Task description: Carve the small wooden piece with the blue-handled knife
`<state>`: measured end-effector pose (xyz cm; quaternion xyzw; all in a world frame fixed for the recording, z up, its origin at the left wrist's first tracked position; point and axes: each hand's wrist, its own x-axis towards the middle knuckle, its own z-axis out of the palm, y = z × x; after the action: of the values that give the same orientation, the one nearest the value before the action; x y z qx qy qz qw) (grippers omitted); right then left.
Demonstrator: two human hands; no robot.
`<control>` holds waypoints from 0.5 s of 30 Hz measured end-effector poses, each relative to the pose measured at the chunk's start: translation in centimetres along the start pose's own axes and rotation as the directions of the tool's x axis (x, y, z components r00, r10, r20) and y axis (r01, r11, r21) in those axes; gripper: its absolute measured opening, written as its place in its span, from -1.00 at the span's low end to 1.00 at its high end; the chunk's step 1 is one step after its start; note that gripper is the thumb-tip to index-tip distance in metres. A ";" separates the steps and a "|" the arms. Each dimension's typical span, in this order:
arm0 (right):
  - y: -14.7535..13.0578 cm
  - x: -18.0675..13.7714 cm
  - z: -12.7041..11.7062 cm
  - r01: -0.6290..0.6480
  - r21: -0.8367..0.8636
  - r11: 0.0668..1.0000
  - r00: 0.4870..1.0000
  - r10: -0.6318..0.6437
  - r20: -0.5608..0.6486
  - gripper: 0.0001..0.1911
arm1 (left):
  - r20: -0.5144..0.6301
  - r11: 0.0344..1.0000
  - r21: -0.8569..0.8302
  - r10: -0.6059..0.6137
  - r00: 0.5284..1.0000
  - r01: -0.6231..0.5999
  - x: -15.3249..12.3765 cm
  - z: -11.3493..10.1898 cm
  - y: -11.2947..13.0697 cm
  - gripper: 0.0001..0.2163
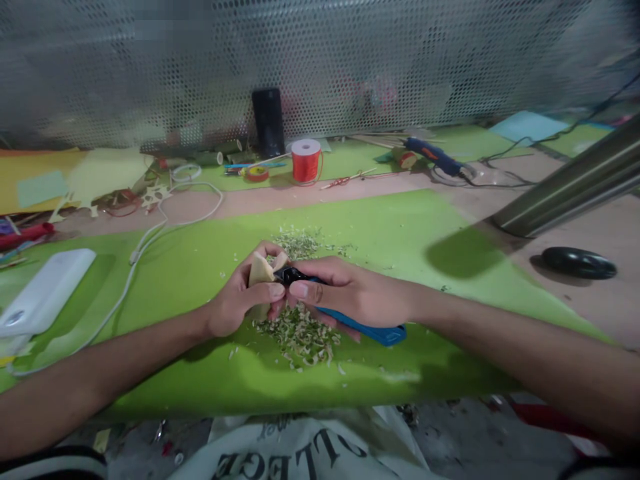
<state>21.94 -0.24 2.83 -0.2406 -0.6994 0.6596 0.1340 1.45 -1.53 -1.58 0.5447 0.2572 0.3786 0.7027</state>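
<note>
My left hand is closed round a pale, cream-coloured carved piece, which looks like bamboo or wood and has a notch in its top edge. In my right hand is a blue utility knife, its dark front end meeting the notch of the piece. Both thumbs lie close together beside that contact. The blade itself is mostly hidden by my fingers. Beneath and behind my hands, green and cream shavings lie in two heaps on the green mat.
A white power bank with a white cable lies left. Behind stand a red thread spool and a black phone. A blue glue gun, metal post and black mouse-like object are right. Perforated metal panel backs the table.
</note>
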 end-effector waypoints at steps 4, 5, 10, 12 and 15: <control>0.0 0.1 -0.3 0.006 0.019 1.000 1.000 -0.007 0.014 -0.61 | 0.008 0.998 -0.062 -0.016 1.000 0.017 0.3 0.1 0.1 -0.67; 0.1 0.1 -0.3 0.018 0.029 0.999 1.000 -0.018 0.012 -0.61 | 0.017 0.997 -0.080 -0.014 1.000 0.016 0.4 0.1 0.1 -0.68; 0.2 0.2 -0.6 0.002 0.044 0.999 1.000 -0.003 0.012 -0.64 | 0.058 0.989 -0.147 -0.018 0.998 0.026 0.6 0.3 0.2 -0.69; 0.2 0.1 -0.8 -0.028 0.034 0.999 0.999 0.027 0.026 -0.65 | 0.074 0.987 -0.156 -0.034 0.997 0.046 0.6 0.3 0.2 -0.68; 0.2 0.1 -1.0 -0.041 0.019 0.999 0.999 0.040 0.029 -0.62 | 0.109 0.983 -0.173 -0.050 0.993 0.069 0.6 0.2 0.2 -0.68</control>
<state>22.37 0.66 2.67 -0.2439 -0.6896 0.6725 0.1130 1.90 -1.13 -1.29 0.4914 0.2018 0.3496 0.7717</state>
